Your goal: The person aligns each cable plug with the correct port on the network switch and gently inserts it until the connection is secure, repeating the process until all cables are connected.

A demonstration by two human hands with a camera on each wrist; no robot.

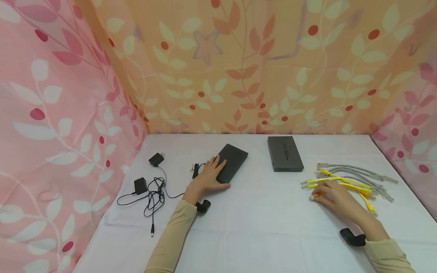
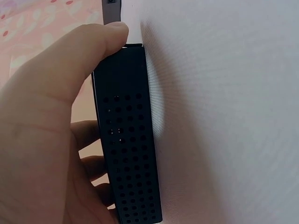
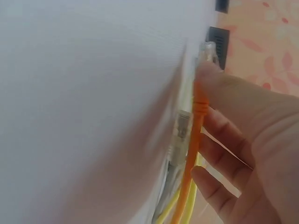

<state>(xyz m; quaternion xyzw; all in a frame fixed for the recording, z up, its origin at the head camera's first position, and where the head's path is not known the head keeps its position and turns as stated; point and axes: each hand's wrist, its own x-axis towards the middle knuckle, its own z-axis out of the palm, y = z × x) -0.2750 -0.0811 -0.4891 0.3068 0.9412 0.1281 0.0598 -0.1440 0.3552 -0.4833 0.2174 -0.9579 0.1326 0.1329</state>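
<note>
My left hand (image 1: 207, 177) rests on a flat black network switch box (image 1: 233, 163), its fingers spread over the left part and its thumb at the near edge. In the left wrist view the box's perforated side (image 2: 131, 154) faces the camera, with the thumb by one end. On the right, my right hand (image 1: 336, 199) pinches an orange network cable (image 3: 200, 109) just behind its clear plug (image 3: 209, 49). Yellow network cables (image 1: 317, 181) and grey network cables (image 1: 362, 169) lie beside and beyond that hand.
A second dark box (image 1: 285, 153) lies at the back of the white table (image 1: 259, 227). Two black power adapters (image 1: 140, 185) with tangled cords (image 1: 156, 197) are at the left. Another black cord bundle (image 1: 195, 170) touches the area beside the left hand. Patterned cloth (image 1: 239, 68) encloses the table.
</note>
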